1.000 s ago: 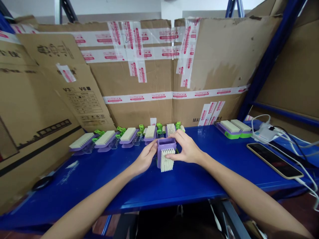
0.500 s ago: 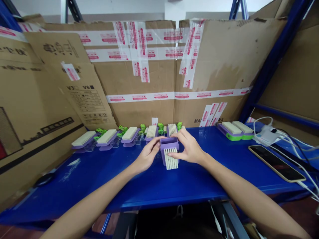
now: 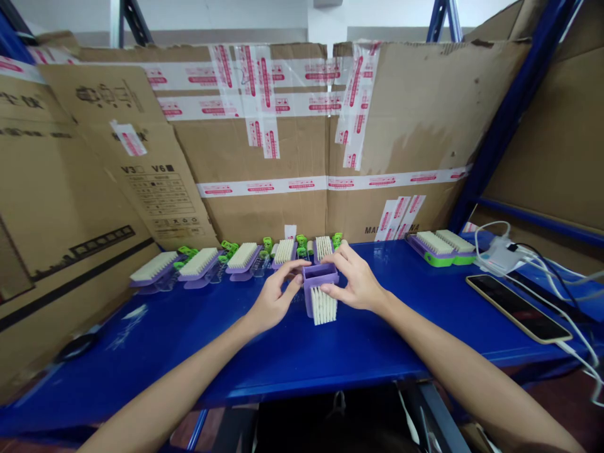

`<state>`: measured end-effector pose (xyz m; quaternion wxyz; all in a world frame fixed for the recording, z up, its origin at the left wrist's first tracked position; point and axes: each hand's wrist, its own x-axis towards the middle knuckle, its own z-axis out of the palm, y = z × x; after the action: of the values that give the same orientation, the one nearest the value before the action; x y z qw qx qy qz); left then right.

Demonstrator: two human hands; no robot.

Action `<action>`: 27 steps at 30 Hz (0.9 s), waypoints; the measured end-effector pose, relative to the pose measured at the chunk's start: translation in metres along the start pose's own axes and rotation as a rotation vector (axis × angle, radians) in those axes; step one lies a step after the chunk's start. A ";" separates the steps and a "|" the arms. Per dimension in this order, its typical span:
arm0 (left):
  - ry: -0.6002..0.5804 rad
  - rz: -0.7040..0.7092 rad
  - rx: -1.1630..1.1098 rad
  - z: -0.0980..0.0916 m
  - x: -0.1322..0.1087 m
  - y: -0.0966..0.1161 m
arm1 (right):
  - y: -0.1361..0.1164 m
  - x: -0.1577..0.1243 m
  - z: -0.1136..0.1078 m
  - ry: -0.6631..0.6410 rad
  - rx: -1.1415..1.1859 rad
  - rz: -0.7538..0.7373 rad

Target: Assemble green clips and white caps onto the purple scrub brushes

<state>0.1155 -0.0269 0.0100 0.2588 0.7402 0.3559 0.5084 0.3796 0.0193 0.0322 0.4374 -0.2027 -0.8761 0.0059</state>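
Between my hands is a purple brush holder [image 3: 320, 273] with a hollow rectangular top, and a block of cream bristles [image 3: 324, 306] shows on its lower front. My left hand [image 3: 275, 294] holds the holder's left side, fingers at the upper rim and thumb beside it. From the right, my right hand [image 3: 353, 277] grips it, the thumb across the top of the bristles and the fingers at the right rim. Just behind stands another brush [image 3: 323, 247] in the back row.
Several purple brushes [image 3: 199, 263] with green clips line the cardboard wall [image 3: 264, 214] on the blue table [image 3: 189, 346]. At right are a green-and-purple brush pair [image 3: 443, 246], a phone [image 3: 519, 308], white cables and a charger [image 3: 501, 255]. A dark round object [image 3: 77, 347] lies left.
The view has shifted slightly. My right thumb has moved up a little on the bristle block, and more of the bristles shows. Both hands stay on the holder.
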 end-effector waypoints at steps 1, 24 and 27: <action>0.006 0.005 0.003 0.000 0.000 0.001 | 0.000 0.000 0.000 -0.001 -0.003 0.001; -0.049 0.192 0.610 -0.018 0.015 -0.025 | 0.008 -0.002 0.005 0.199 -0.062 0.102; -0.138 0.260 0.680 -0.022 0.015 -0.034 | 0.014 -0.001 0.009 0.179 -0.074 0.131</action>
<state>0.0896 0.0062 0.0012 -0.0456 0.8556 0.3891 0.3385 0.3785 0.0336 0.0231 0.5048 -0.2753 -0.8180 -0.0159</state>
